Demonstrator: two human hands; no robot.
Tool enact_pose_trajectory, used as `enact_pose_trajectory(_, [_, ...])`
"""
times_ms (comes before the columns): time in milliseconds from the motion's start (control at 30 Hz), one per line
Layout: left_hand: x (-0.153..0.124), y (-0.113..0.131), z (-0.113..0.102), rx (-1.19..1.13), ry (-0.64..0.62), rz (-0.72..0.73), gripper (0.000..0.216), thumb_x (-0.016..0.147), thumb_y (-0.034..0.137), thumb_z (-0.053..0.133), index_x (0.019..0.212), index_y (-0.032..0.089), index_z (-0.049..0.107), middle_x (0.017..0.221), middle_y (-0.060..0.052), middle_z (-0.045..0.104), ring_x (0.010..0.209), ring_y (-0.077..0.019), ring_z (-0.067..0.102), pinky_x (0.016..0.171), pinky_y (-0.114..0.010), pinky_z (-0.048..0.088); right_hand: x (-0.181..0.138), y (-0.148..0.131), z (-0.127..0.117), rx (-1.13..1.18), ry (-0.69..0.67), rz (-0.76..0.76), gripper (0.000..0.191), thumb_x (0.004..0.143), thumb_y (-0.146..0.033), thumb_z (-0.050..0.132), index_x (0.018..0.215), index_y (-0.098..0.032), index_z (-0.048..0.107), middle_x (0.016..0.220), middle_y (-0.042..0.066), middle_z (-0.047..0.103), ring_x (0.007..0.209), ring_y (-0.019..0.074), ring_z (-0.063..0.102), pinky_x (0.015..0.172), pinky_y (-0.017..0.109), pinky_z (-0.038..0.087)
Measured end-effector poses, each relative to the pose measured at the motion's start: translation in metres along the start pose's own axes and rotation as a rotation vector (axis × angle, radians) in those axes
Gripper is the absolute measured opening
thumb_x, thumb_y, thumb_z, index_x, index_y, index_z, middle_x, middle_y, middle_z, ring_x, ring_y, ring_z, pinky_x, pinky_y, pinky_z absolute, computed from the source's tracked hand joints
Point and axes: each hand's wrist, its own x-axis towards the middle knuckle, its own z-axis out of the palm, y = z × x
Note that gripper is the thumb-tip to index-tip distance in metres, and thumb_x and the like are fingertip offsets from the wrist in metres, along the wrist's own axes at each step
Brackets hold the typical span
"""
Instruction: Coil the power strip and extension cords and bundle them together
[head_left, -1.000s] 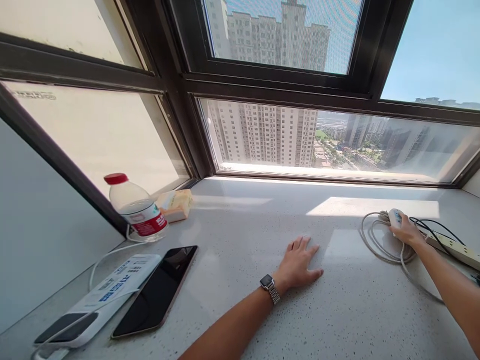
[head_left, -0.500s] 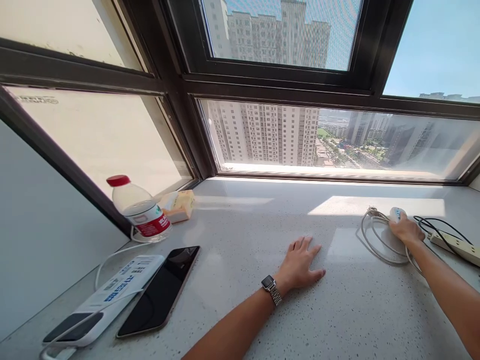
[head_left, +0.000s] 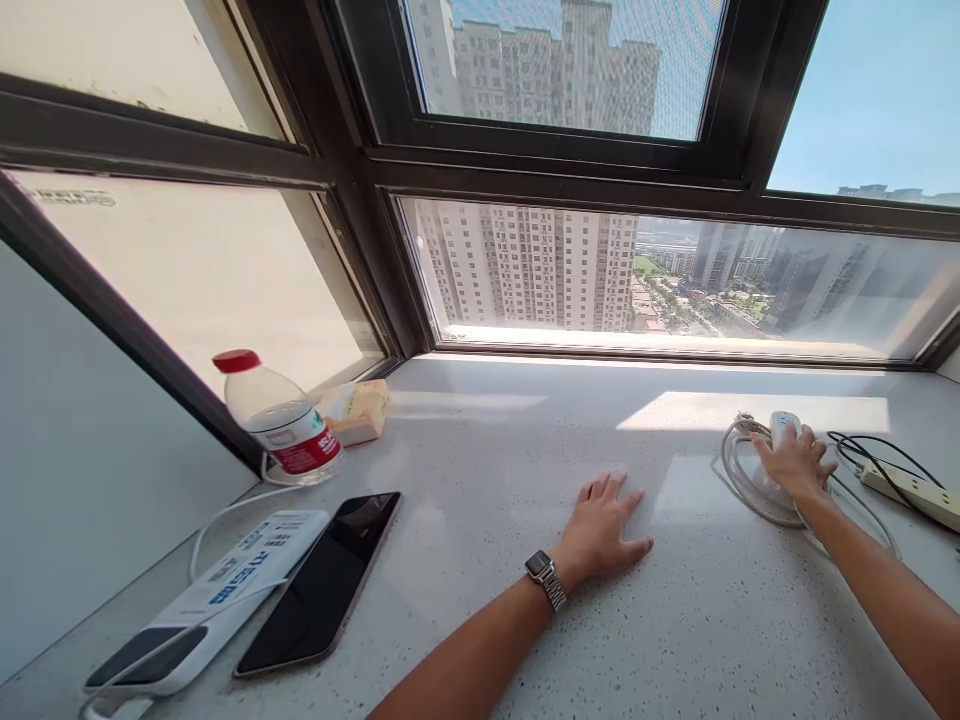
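Observation:
My left hand (head_left: pixel 600 530), with a metal-band watch (head_left: pixel 545 578) on its wrist, lies flat on the speckled white sill, fingers spread and holding nothing. At the right, my right hand (head_left: pixel 796 462) rests over a white power strip (head_left: pixel 784 424). Its thumb points left toward the coiled grey-white cable (head_left: pixel 739 480), and its fingers are spread apart on the strip's other side. Only the strip's far end shows; the palm hides the rest. The cable's plug (head_left: pixel 744 420) sits at the top of the coil, left of the strip.
A cream power strip (head_left: pixel 911 492) with a black cord (head_left: pixel 862 445) lies at the far right. On the left are a red-capped bottle (head_left: pixel 307 450), a tissue pack (head_left: pixel 364 412), a white power bank (head_left: pixel 225 590) with a cable, and a black phone (head_left: pixel 322 590). Windows (head_left: pixel 525 270) border the sill.
My right hand has shifted left, and the white power strip has moved slightly left with it. Its fingers have spread wider, and the thumb now reaches over the cable. My left hand stays put.

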Motion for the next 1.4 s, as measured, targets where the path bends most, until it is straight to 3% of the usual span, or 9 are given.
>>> enact_pose_trajectory(167, [0.0, 0.002, -0.001, 0.017, -0.005, -0.01, 0.078, 0.078, 0.063, 0.052, 0.144, 0.024, 0.04, 0.155, -0.013, 0.024, 0.144, -0.0358, 0.016, 0.115, -0.056, 0.017, -0.067, 0.01, 0.003, -0.143, -0.092, -0.291, 0.074, 0.089, -0.064, 0.015, 0.144, -0.02, 0.038, 0.151, 0.013, 0.031, 0.14, 0.0373, 0.018, 0.107, 0.064, 0.017])
enact_pose_trajectory(333, [0.001, 0.002, -0.001, 0.01, 0.01, 0.001, 0.077, 0.077, 0.063, 0.053, 0.143, 0.025, 0.041, 0.154, -0.012, 0.027, 0.143, -0.0365, 0.018, 0.114, -0.057, 0.019, -0.093, 0.026, 0.022, -0.179, -0.256, -0.34, 0.054, 0.094, -0.048, 0.019, 0.141, -0.036, 0.044, 0.151, 0.001, 0.036, 0.141, 0.0335, 0.024, 0.108, 0.06, 0.023])
enact_pose_trajectory(533, [0.0, 0.004, -0.002, 0.01, 0.015, -0.01, 0.077, 0.077, 0.061, 0.055, 0.142, 0.024, 0.043, 0.154, -0.013, 0.028, 0.143, -0.0361, 0.019, 0.114, -0.055, 0.019, -0.062, 0.022, 0.032, -0.122, -0.19, -0.304, 0.046, 0.095, -0.042, 0.028, 0.131, -0.038, 0.056, 0.144, -0.003, 0.047, 0.137, 0.0304, 0.033, 0.109, 0.052, 0.03])
enact_pose_trajectory(833, [-0.001, 0.0, 0.001, -0.003, 0.005, 0.002, 0.078, 0.078, 0.066, 0.052, 0.144, 0.026, 0.04, 0.155, -0.012, 0.026, 0.143, -0.0367, 0.017, 0.114, -0.057, 0.018, 0.012, 0.013, 0.025, -0.083, -0.249, -0.202, 0.046, 0.094, -0.034, 0.03, 0.129, -0.025, 0.058, 0.144, 0.005, 0.047, 0.137, 0.0298, 0.034, 0.109, 0.051, 0.028])
enact_pose_trajectory(933, [-0.001, 0.0, 0.001, -0.002, -0.008, -0.002, 0.079, 0.078, 0.066, 0.051, 0.145, 0.026, 0.039, 0.156, -0.012, 0.024, 0.143, -0.0364, 0.016, 0.114, -0.056, 0.017, 0.028, 0.011, 0.017, -0.038, -0.181, -0.139, 0.044, 0.092, -0.03, 0.034, 0.125, -0.02, 0.061, 0.143, 0.011, 0.047, 0.136, 0.031, 0.035, 0.109, 0.05, 0.028])
enact_pose_trajectory(1033, [-0.001, 0.0, 0.001, -0.002, -0.006, -0.005, 0.079, 0.078, 0.066, 0.051, 0.145, 0.025, 0.039, 0.155, -0.013, 0.024, 0.143, -0.0364, 0.016, 0.114, -0.056, 0.017, 0.032, 0.016, 0.006, 0.046, -0.072, -0.177, 0.043, 0.093, -0.035, 0.036, 0.123, -0.018, 0.061, 0.141, 0.012, 0.048, 0.134, 0.031, 0.036, 0.108, 0.045, 0.031])
enact_pose_trajectory(1133, [-0.001, 0.0, 0.001, 0.0, 0.007, 0.002, 0.079, 0.078, 0.067, 0.051, 0.144, 0.026, 0.04, 0.155, -0.012, 0.025, 0.143, -0.0365, 0.016, 0.114, -0.057, 0.018, 0.033, 0.032, -0.011, 0.111, 0.103, -0.186, 0.044, 0.093, -0.041, 0.036, 0.121, -0.017, 0.06, 0.138, 0.013, 0.05, 0.13, 0.0301, 0.04, 0.106, 0.04, 0.032])
enact_pose_trajectory(1233, [-0.001, 0.001, 0.0, -0.002, 0.007, 0.002, 0.078, 0.078, 0.065, 0.052, 0.144, 0.025, 0.04, 0.155, -0.012, 0.025, 0.143, -0.0364, 0.016, 0.114, -0.056, 0.018, 0.035, 0.061, -0.033, 0.115, 0.242, -0.052, 0.052, 0.092, -0.047, 0.032, 0.124, -0.015, 0.057, 0.138, 0.016, 0.048, 0.128, 0.0316, 0.039, 0.104, 0.041, 0.033])
enact_pose_trajectory(1400, [0.0, 0.0, 0.002, -0.015, 0.024, 0.007, 0.077, 0.076, 0.064, 0.054, 0.142, 0.026, 0.042, 0.154, -0.012, 0.027, 0.142, -0.0375, 0.018, 0.113, -0.057, 0.019, 0.04, 0.136, -0.05, 0.071, 0.241, 0.266, 0.063, 0.087, -0.058, 0.031, 0.14, -0.025, 0.038, 0.138, 0.023, 0.041, 0.13, 0.0354, 0.031, 0.097, 0.052, 0.033])
